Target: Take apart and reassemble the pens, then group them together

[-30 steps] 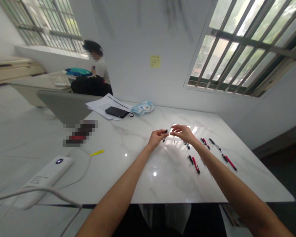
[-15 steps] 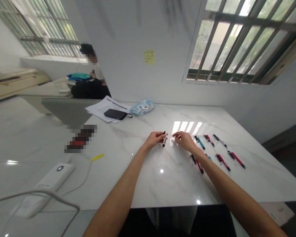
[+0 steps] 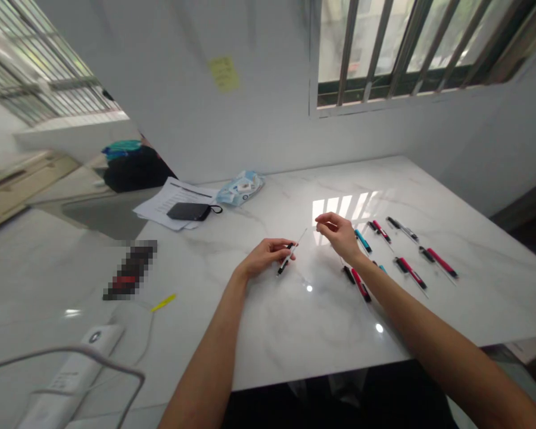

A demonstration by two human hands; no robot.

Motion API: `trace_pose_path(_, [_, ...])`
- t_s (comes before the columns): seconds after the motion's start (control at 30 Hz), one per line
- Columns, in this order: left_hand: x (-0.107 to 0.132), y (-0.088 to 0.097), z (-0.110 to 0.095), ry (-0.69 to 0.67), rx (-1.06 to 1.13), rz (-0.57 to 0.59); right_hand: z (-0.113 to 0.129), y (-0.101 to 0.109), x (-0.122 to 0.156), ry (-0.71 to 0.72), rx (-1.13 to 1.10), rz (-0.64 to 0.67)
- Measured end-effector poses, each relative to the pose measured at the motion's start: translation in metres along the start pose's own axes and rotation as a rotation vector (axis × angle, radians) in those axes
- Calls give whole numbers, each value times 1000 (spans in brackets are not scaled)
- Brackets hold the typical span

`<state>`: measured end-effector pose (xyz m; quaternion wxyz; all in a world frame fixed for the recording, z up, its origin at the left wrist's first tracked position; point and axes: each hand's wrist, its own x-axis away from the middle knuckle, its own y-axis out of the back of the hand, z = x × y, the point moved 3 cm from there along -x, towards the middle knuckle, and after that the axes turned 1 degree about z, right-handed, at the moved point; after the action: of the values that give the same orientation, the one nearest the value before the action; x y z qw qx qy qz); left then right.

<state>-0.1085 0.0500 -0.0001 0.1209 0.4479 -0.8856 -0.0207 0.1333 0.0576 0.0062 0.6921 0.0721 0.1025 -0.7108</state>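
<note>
The left hand (image 3: 264,257) is clamped on a slim black and white plastic pen (image 3: 284,264). The pen tilts over the middle of the shiny white counter (image 3: 290,339) with gray streaks. A thin, pale stick (image 3: 302,235) pokes out of its far end and points to the far right. The right hand (image 3: 342,239) is up to the right of the stick, near its tip but not touching it. Its thumb and pointing finger bend toward each other, a little apart.

On the right side lie 4 red and black pens (image 3: 412,273), 1 black and gray pen (image 3: 402,229) and 2 bright blue pens (image 3: 363,241). The right arm hides part of the nearer blue pen.

At the far left, a flat black case (image 3: 188,211) with a loop sits on white printed papers (image 3: 154,210), just beside a crinkly blue and white plastic pack (image 3: 241,188).
</note>
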Motion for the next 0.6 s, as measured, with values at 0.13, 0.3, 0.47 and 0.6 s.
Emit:
trace_pose_path(0.13, [-1,-1,-2,23,-37,37,-2,-2,0,-83,-157,-1])
trace_pose_path(0.3, [0,-2,-5,26,-43,42,-1,1,-1,-22,-51,3])
trace_pose_path(0.47, [-3,5,1,-36,153,-74,10,1,3,192,246,46])
trace_pose_path(0.6, [6,36,2,-263,610,-330,15,-3,9,308,377,110])
